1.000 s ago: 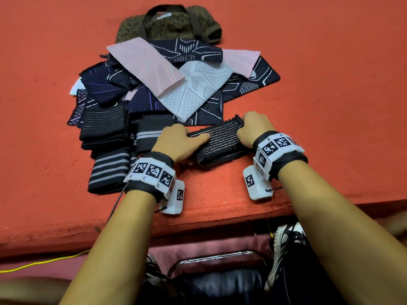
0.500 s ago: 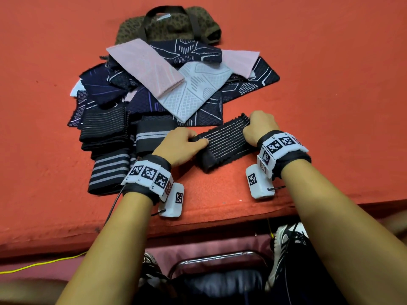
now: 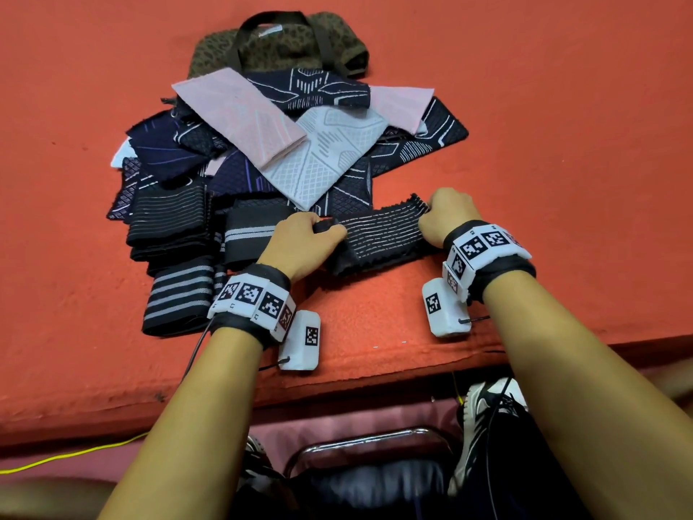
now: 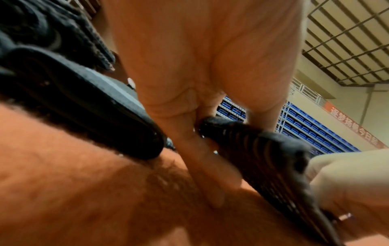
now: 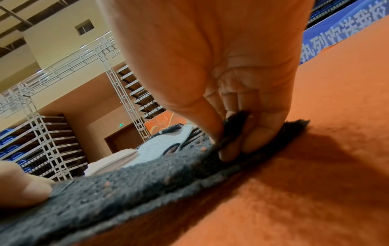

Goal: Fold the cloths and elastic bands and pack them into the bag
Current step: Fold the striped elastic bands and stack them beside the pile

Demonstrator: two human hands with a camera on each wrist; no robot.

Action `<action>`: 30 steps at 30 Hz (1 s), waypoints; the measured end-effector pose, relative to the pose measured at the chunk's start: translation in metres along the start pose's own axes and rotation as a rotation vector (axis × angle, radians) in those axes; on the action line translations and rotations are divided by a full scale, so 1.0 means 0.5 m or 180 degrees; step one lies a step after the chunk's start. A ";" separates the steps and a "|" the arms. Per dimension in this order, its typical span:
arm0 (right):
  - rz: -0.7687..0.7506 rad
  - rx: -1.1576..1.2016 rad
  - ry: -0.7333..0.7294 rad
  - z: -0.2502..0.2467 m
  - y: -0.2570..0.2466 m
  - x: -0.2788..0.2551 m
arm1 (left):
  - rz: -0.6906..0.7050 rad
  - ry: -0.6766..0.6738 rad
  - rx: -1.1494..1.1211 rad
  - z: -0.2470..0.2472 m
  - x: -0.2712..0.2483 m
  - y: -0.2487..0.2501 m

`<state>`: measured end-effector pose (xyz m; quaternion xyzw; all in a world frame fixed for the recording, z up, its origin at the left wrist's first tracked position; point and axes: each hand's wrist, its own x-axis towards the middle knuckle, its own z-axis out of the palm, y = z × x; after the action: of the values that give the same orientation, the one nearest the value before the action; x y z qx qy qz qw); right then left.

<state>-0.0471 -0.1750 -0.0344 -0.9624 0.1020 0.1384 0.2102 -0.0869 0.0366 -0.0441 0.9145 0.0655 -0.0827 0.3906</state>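
A black elastic band (image 3: pixel 378 238) with thin white lines lies stretched on the red table near its front edge. My left hand (image 3: pixel 307 238) grips its left end (image 4: pixel 248 138), fingers curled round it. My right hand (image 3: pixel 446 215) pinches its right end (image 5: pixel 235 126) between thumb and fingers. Behind it lies a pile of cloths: a pink one (image 3: pixel 240 114), a light grey one (image 3: pixel 326 155) and dark patterned ones (image 3: pixel 420 140). Folded black bands (image 3: pixel 168 219) are stacked at the left. The leopard-print bag (image 3: pixel 277 43) with dark handles lies at the far edge of the pile.
A striped folded band (image 3: pixel 180 298) and a black band with a grey stripe (image 3: pixel 251 234) lie left of my left hand. The table's front edge (image 3: pixel 375 365) runs just under my wrists. Bare red table (image 3: pixel 562 144) spreads to the right. A chair and shoes show below.
My hands have drawn apart, the right one moving rightward and away, and the black band between them has been pulled out longer and flatter.
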 end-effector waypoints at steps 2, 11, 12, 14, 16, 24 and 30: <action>0.0015 0.0005 0.0021 0.000 0.000 0.000 | -0.0040 -0.0239 -0.0164 0.002 -0.001 -0.001; 0.0173 -0.0210 0.0213 0.006 0.003 -0.005 | 0.0036 -0.0213 -0.0005 0.016 -0.001 -0.016; 0.0196 -0.0226 0.0222 0.003 0.005 -0.006 | 0.0030 -0.0188 -0.0070 0.015 -0.001 -0.016; 0.0230 -0.0246 0.0204 -0.001 0.010 -0.006 | 0.0066 -0.0096 -0.0032 0.014 0.002 -0.015; 0.0252 -0.0269 0.0146 -0.005 0.016 -0.004 | 0.0072 -0.0014 0.0104 0.009 0.004 -0.015; 0.0293 -0.0183 -0.0022 -0.020 0.017 -0.007 | -0.0026 -0.0075 0.0059 0.014 -0.001 -0.011; 0.0379 -0.0233 -0.0001 -0.030 0.010 -0.008 | -0.0115 -0.0129 0.0444 0.017 0.005 -0.020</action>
<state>-0.0487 -0.1854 -0.0222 -0.9617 0.1540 0.1544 0.1663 -0.0873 0.0372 -0.0573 0.9363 0.0682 -0.1126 0.3256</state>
